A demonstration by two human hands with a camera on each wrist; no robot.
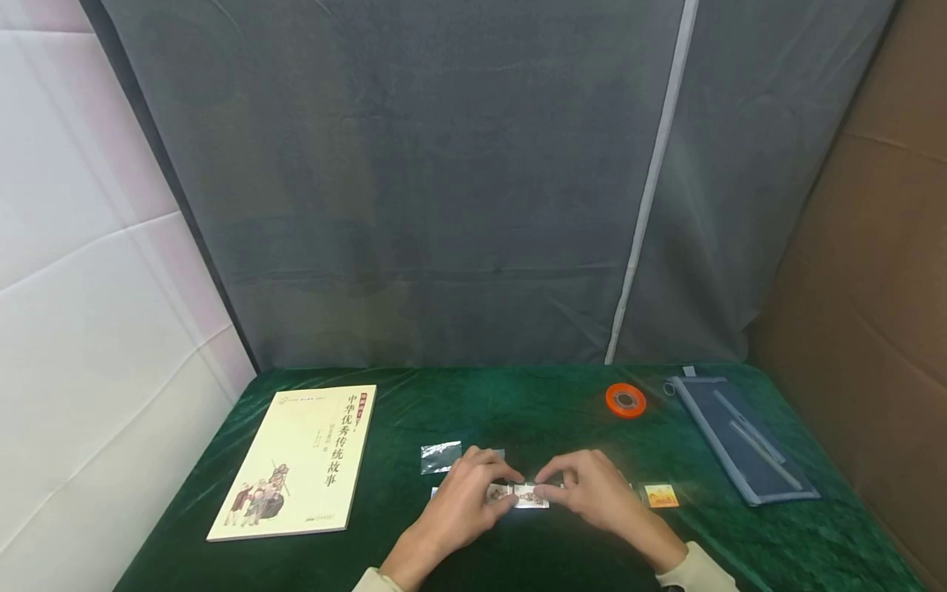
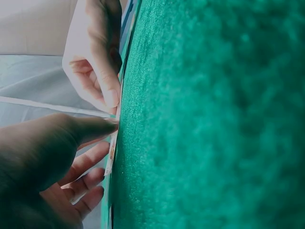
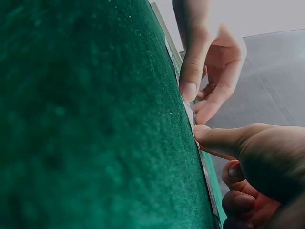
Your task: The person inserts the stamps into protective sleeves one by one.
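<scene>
A small stamp-like picture card (image 1: 530, 497) lies at the front middle of the green cloth, between the two hands. My left hand (image 1: 468, 496) holds its left side with thumb and index finger. My right hand (image 1: 592, 492) grips its right side the same way. Another small picture card (image 1: 499, 492) lies just left of it, partly covered by the left hand. In the left wrist view the thin card (image 2: 112, 149) appears edge-on, low against the cloth. The right wrist view shows the card (image 3: 189, 112) between both hands' fingertips.
A clear plastic sleeve (image 1: 440, 457) lies behind the left hand. To the right is a yellow-orange picture card (image 1: 662, 496). An orange ring-shaped roll (image 1: 625, 400) and a blue zip pouch (image 1: 747, 444) sit farther back right. A cream book (image 1: 303, 460) lies left.
</scene>
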